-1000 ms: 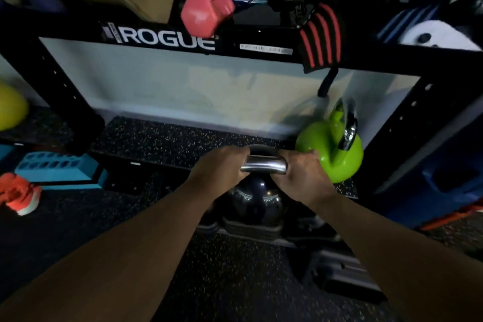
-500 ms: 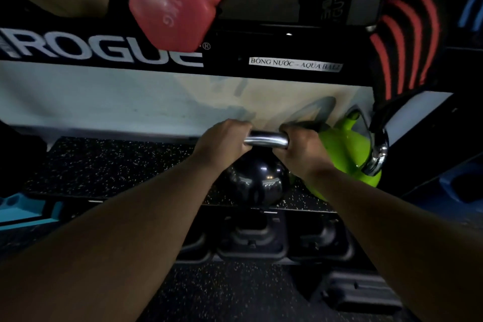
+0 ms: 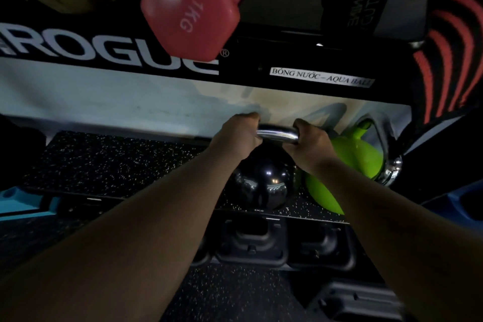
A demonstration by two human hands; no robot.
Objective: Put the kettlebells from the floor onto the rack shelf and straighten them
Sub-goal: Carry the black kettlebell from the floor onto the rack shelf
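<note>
A glossy black kettlebell (image 3: 264, 185) with a chrome handle sits at the front of the speckled rubber rack shelf (image 3: 117, 165). My left hand (image 3: 239, 134) grips the left end of that handle and my right hand (image 3: 312, 145) grips the right end. Just right of it, touching or nearly touching, a lime green kettlebell (image 3: 350, 159) leans on the shelf with its chrome handle tipped to the right. My forearms hide part of both bells.
The black upper crossbeam (image 3: 104, 47) of the rack hangs low over the shelf, with a pink 1 kg dumbbell (image 3: 188, 5) jutting past it. Red-striped wraps (image 3: 444, 60) dangle at the right. Dark weights (image 3: 251, 240) lie under the shelf, a teal block (image 3: 23, 204) at the left.
Both hands lifted the black kettlebell from floor level up onto the shelf beside the green one. The view has moved closer to the rack.
</note>
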